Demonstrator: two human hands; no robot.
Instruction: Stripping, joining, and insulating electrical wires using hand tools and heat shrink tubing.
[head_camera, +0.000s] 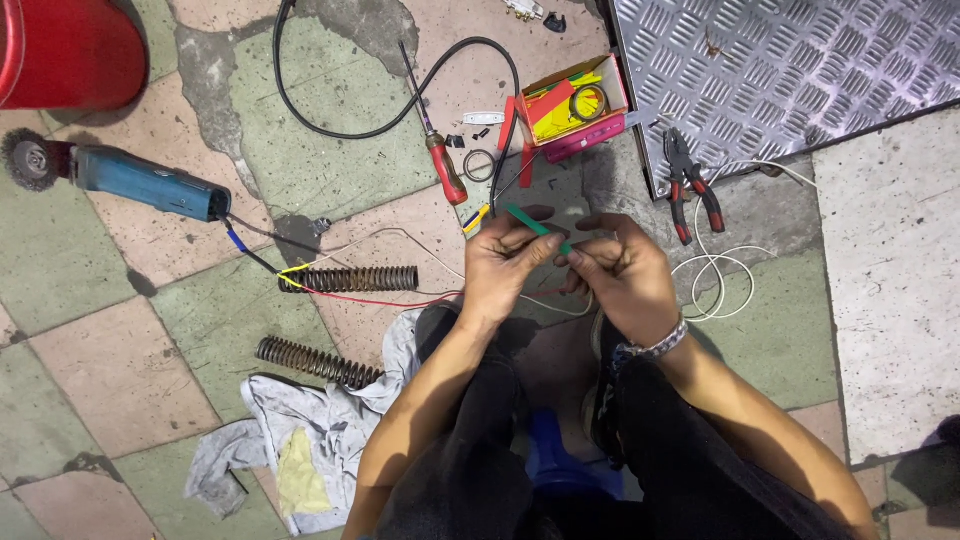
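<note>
Green strip (537, 228) pinched between both hands, long axis slanting from upper left down to lower right, free end poking up past the left hand (507, 262). Left fingers closed round its middle; right hand (622, 272) closed on the lower end, thin wires trailing beneath. Both equally near, touching it. Further out: red-handled screwdriver (443, 160) and open cardboard box (572, 102) ahead, pliers (690, 185) to the right, coil spring (352, 279) and blue angle grinder (140, 182) to the left.
</note>
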